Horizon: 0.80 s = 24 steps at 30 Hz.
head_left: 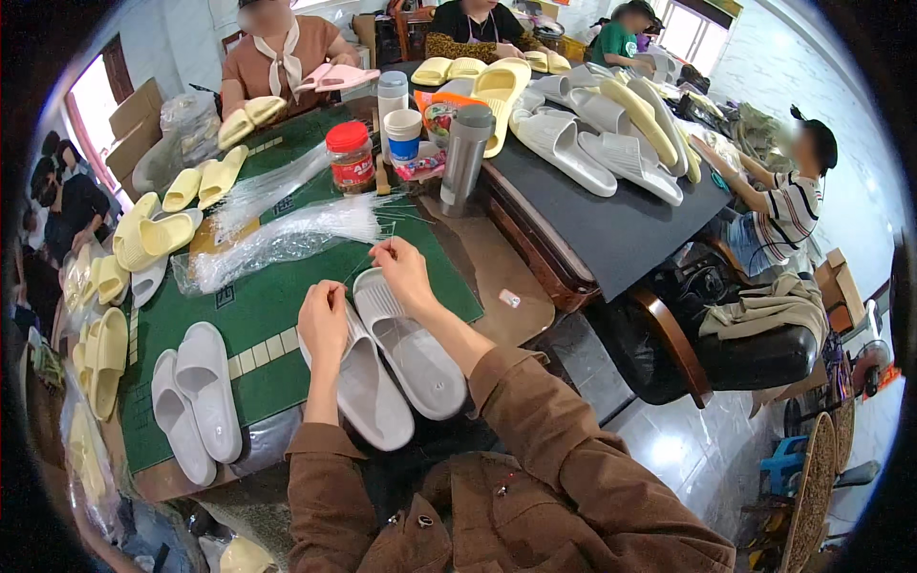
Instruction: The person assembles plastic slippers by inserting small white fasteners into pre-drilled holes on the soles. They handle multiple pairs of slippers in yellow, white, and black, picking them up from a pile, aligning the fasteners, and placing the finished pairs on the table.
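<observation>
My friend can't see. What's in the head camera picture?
A left hand and a right hand are close together over two gray slippers at a green table. Beyond them are white strands and a red-lidded jar.

"Where's the light from?"
"A bright window (695,36) beyond the red-lidded jar (351,158), to its right, and a washed-out doorway (89,100) to its left."
"Glare?"
"On the floor (669,454), nearer than the jar, rightward. Far out from it, edges curve into black."

The brown jacket (583,501) has sleeves (559,420) folded back into broad cuffs (325,441) and small round buttons (425,521) in front.
</observation>
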{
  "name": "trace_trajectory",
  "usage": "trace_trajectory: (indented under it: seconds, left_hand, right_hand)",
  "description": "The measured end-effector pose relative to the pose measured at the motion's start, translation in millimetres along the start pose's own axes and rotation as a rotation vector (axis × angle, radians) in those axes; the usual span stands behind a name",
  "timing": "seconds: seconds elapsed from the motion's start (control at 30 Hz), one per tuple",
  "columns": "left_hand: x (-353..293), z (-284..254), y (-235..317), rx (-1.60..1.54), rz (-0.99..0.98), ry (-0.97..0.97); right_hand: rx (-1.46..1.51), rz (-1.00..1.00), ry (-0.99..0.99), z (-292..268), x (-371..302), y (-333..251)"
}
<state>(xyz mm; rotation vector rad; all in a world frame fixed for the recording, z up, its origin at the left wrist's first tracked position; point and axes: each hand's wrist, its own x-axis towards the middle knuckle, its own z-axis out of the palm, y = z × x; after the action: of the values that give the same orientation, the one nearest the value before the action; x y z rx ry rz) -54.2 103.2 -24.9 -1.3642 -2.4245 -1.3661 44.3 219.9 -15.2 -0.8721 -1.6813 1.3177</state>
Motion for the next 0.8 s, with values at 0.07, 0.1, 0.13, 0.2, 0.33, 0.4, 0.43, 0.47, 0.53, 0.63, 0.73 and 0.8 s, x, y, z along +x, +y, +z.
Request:
trace_trajectory:
  seconds: [0.07, 0.1, 0.13, 0.2, 0.33, 0.4, 0.43, 0.47, 0.53, 0.63, 0.73, 0.8]
  left_hand:
    - [2.3, 1.1, -3.7, -0.022, 0.009, -0.003]
    - [3.1, 1.7, -5.3, -0.032, 0.014, -0.005]
    - [4.4, 3.3, -0.9, -0.030, 0.018, 0.003]
    - [5.2, 5.5, 9.3, -0.029, 0.031, 0.016]
    - [5.6, 4.9, 1.9, -0.097, 0.074, 0.092]
    - [6.1, 0.2, 4.3, -0.081, 0.027, 0.077]
    - [2.6, -1.6, -0.1, -0.067, -0.010, 0.074]
    - [0.9, 0.6, -1.4, -0.073, 0.038, 0.094]
    - [-0.3, 0.9, -4.8, -0.039, 0.060, 0.089]
    - [-0.7, 4.4, 2.1, -0.022, 0.043, 0.043]
    - [-0.1, 0.6, -4.9, 0.011, 0.050, 0.031]
    - [3.4, 3.4, -3.7, -0.052, 0.037, 0.008]
  right_hand:
    - [0.029, 0.026, -0.009, -1.0, 4.9, 1.2]
    - [0.015, 0.001, -0.029, -0.3, 4.6, 2.4]
    - [-0.002, -0.025, -0.041, -3.4, 5.6, 5.2]
    - [-0.060, -0.179, -0.020, -7.4, 11.7, 15.9]
    - [-0.100, -0.309, 0.050, -30.7, 7.8, 6.7]
    - [-0.039, -0.285, -0.029, -64.5, 1.0, -1.1]
    - [-0.071, -0.251, -0.015, -83.0, -9.4, -21.6]
    - [-0.151, -0.199, -0.002, -109.2, -13.1, -34.3]
    - [-0.233, -0.352, 0.102, -158.1, -9.5, -41.2]
    - [-0.263, -0.274, 0.332, -243.9, 11.8, -40.8]
    - [-0.334, -0.220, 0.572, -311.5, 41.1, -29.4]
    - [-0.494, -0.292, 0.701, -372.3, 73.4, -5.6]
